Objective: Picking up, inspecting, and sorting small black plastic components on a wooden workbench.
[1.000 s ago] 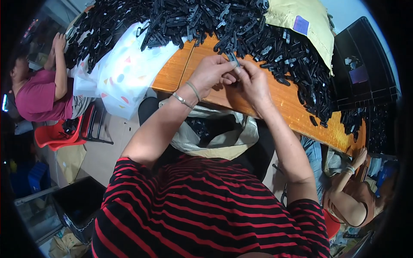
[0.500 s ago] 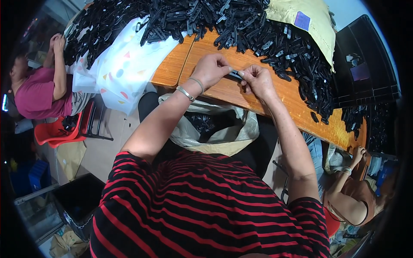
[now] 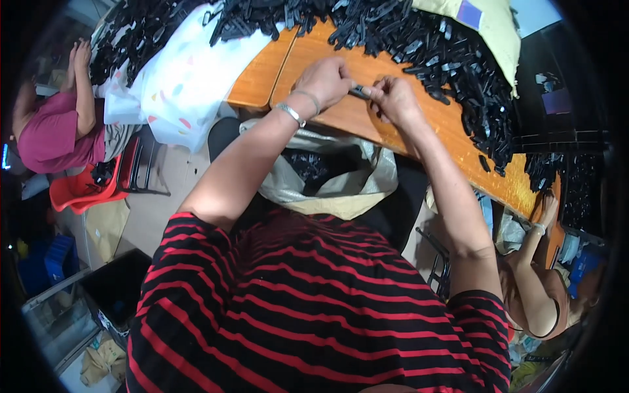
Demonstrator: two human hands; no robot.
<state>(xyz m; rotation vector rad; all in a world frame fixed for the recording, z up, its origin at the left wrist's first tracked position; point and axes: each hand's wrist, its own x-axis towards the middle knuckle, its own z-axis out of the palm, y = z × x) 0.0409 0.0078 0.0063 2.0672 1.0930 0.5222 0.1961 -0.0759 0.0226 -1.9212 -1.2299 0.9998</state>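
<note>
A small, narrow black piece (image 3: 358, 92) with a greyish stripe is held above the wooden table (image 3: 341, 128). My left hand (image 3: 323, 84) pinches its left end between thumb and fingers. On the other end, the thumb and fingers of my right hand (image 3: 397, 102) are closed. What kind of part it is cannot be made out. Beyond my hands lies a large heap of similar long black parts (image 3: 373, 29), spreading down the table's right side. Under the table edge, in front of my body, an open pale woven sack (image 3: 386, 173) has black parts inside.
White patterned plastic sheeting (image 3: 190, 92) hangs over the table's left edge. A yellowish sack (image 3: 498, 33) lies on the heap at right, beside a black bin (image 3: 557, 98). One person (image 3: 65, 134) sits at left, another (image 3: 534, 288) at right. A dark crate (image 3: 121, 288) stands at lower left.
The view has tipped, so the table and my hands sit higher in the picture. Both hands still grip the small black piece. The person at right has reached farther along the table edge.
</note>
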